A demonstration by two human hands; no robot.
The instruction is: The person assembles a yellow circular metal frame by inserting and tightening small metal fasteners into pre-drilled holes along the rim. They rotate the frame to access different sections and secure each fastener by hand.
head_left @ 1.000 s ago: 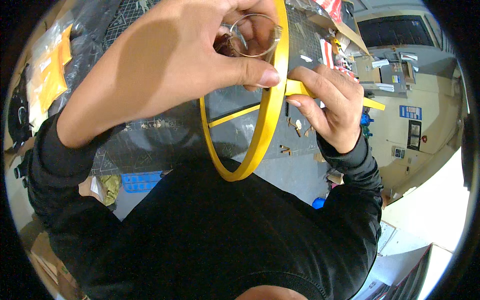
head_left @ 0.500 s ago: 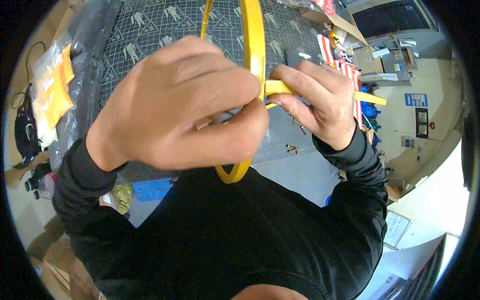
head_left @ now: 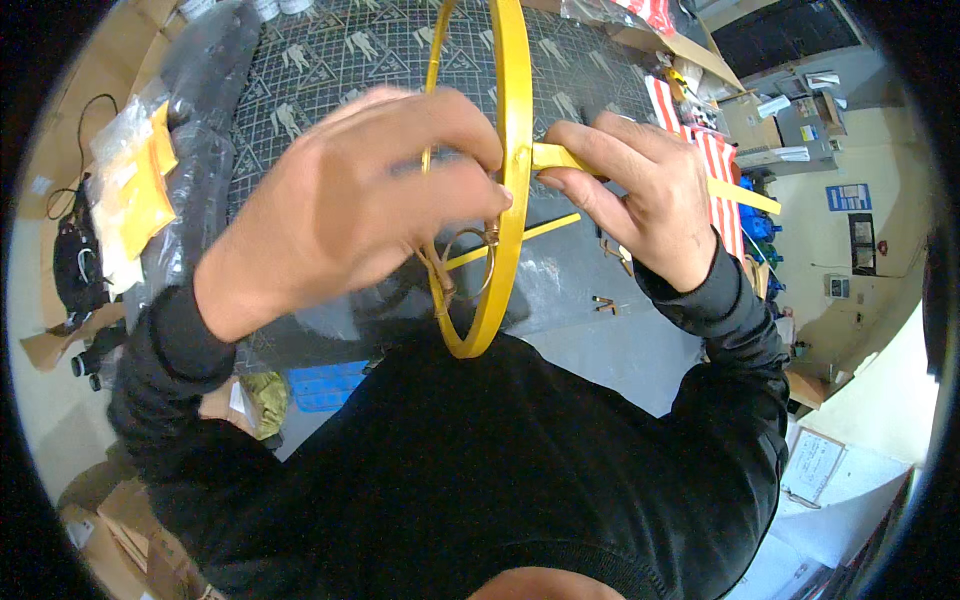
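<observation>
A yellow strap [head_left: 512, 90] stands upright before my chest, bent into a tall narrow loop. My right hand [head_left: 645, 195] pinches a yellow strip [head_left: 560, 157] that meets the loop's right face, and its tail sticks out beyond my palm. Curled against the loop's inner left side, my left hand [head_left: 350, 190] is blurred, its thumb and index fingertips at the strap's edge beside the joint. I cannot tell whether they grip a small part there. A brass-coloured ring with a fitting [head_left: 485, 255] hangs inside the loop below them. Behind it shows another yellow length [head_left: 550, 228].
A dark work table with a patterned grid mat [head_left: 350, 50] lies beneath. Small brass pieces [head_left: 603, 303] rest near its front edge. Plastic-wrapped yellow goods [head_left: 145, 200] are at left, a red-and-white striped item [head_left: 715, 165] at right. A blue crate [head_left: 328, 386] sits below the table.
My left fingers have loosened and drawn slightly left, uncovering the brass ring and another yellow length. My right hand keeps its pinch. The whole view has shifted a little.
</observation>
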